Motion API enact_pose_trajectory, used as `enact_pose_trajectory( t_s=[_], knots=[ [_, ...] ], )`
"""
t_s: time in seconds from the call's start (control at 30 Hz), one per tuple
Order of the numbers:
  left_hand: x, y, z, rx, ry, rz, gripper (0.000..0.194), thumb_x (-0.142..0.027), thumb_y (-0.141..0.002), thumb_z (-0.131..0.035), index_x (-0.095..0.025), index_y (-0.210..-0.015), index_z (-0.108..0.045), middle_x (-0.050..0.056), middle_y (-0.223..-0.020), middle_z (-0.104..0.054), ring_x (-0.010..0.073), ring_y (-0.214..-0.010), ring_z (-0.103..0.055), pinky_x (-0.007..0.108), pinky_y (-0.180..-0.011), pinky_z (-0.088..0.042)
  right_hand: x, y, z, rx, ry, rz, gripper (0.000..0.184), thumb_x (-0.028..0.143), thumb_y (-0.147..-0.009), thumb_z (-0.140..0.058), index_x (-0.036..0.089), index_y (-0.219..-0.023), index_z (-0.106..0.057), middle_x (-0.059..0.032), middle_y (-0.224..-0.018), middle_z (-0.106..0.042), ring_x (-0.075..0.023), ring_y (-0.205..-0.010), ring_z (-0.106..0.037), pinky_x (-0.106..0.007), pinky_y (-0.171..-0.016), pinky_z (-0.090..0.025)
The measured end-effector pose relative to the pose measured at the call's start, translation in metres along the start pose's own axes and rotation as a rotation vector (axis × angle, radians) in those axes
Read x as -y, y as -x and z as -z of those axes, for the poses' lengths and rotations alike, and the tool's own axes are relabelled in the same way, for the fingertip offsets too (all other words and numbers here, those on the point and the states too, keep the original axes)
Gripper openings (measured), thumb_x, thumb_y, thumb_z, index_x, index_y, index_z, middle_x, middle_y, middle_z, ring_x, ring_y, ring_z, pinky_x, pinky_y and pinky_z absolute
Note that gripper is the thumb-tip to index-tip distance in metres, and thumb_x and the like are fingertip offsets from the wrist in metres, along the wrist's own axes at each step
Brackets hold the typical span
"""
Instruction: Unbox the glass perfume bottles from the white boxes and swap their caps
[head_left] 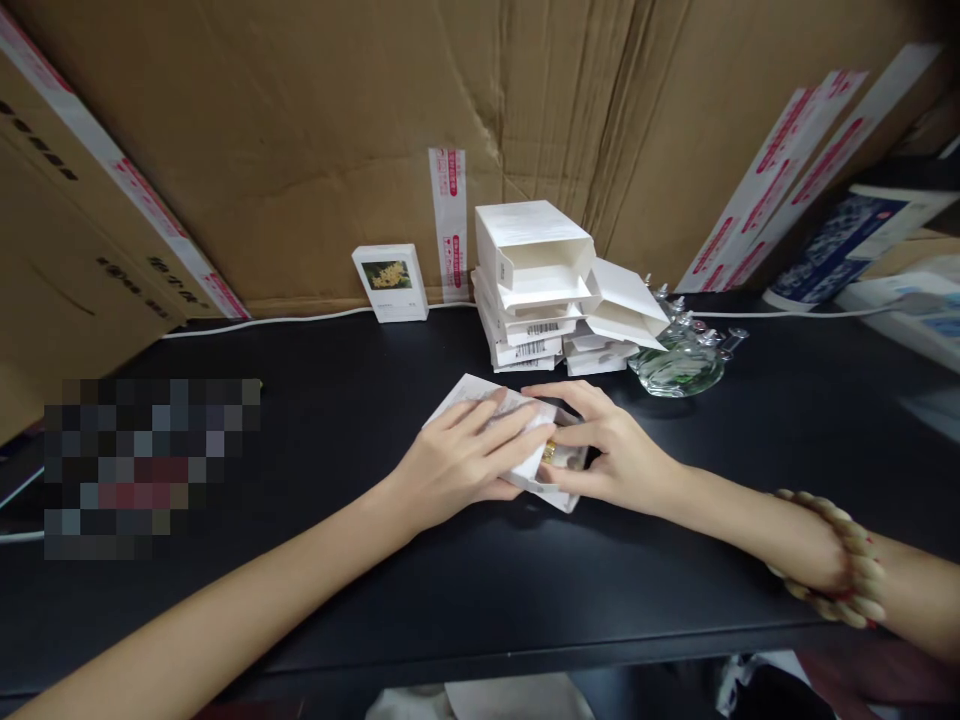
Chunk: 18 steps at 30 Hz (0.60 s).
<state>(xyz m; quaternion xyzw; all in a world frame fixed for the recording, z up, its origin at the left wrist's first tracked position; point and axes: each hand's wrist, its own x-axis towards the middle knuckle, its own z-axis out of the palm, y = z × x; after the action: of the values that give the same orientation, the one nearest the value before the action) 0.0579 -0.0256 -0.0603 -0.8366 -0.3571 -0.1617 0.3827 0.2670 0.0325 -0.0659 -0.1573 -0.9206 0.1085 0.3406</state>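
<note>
My left hand (450,460) lies over a white carton (457,395), its fingers wrapped across the top and the thumb below, so it is closed on the box. The carton lies tilted just above or on the black table; which one I cannot tell. At its open right end, my right hand (622,445) curls its fingers around a clear piece with a gold part (550,452). Fingers and box flaps hide most of that piece, so its kind is unclear. A beaded bracelet (847,560) circles the right wrist.
Behind the hands stand stacked open white cartons (529,255), with another leaning carton (626,300). Glass bottles (679,365) sit to their right. A small picture box (390,285) stands at the back. Cardboard walls (300,150) and a white cable (300,318) border the black table (300,560).
</note>
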Motion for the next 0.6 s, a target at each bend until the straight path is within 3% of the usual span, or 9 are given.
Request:
enact_pose_trajectory(
  t_s=[0.1,0.27,0.47,0.6],
  knots=[
    [0.007,0.001,-0.004,0.009,-0.027,0.025,0.044,-0.053,-0.080,-0.052,-0.031,-0.117,-0.058,-0.011,-0.130,-0.039,0.0113,-0.112,-0.046,0.021,-0.090,-0.038,-0.001,0.002,0.004,-0.009,0.068,0.036,0.016,0.029,-0.076,-0.064,0.016,-0.082,-0.071,-0.0113,-0.126,-0.050,-0.0227,-0.113,-0.049,-0.039,-0.093,-0.040],
    [0.023,0.004,-0.011,-0.011,-0.034,-0.018,0.046,-0.058,-0.084,-0.041,-0.030,-0.116,-0.060,-0.010,-0.127,-0.042,0.0094,-0.109,-0.048,0.020,-0.089,-0.039,-0.008,0.002,0.011,-0.044,0.145,0.128,0.016,0.028,-0.076,-0.062,0.015,-0.081,-0.071,-0.0117,-0.121,-0.054,-0.0217,-0.108,-0.052,-0.036,-0.090,-0.043],
    [0.043,0.010,-0.011,-0.048,0.002,-0.184,0.054,-0.062,-0.085,-0.029,-0.029,-0.112,-0.062,-0.007,-0.125,-0.045,0.0065,-0.113,-0.047,0.016,-0.093,-0.041,-0.010,-0.002,0.019,-0.068,0.211,0.385,0.016,0.020,-0.072,-0.061,0.008,-0.080,-0.067,-0.0116,-0.107,-0.063,-0.0167,-0.084,-0.061,-0.028,-0.069,-0.050],
    [0.057,0.018,-0.013,-0.081,0.046,-0.219,0.055,-0.063,-0.084,-0.033,-0.024,-0.107,-0.064,-0.004,-0.120,-0.049,0.0068,-0.111,-0.049,0.017,-0.095,-0.042,-0.010,-0.002,0.020,-0.098,0.225,0.403,0.012,0.021,-0.073,-0.060,0.010,-0.074,-0.063,-0.0090,-0.102,-0.064,-0.0125,-0.073,-0.061,-0.024,-0.060,-0.048]
  ],
)
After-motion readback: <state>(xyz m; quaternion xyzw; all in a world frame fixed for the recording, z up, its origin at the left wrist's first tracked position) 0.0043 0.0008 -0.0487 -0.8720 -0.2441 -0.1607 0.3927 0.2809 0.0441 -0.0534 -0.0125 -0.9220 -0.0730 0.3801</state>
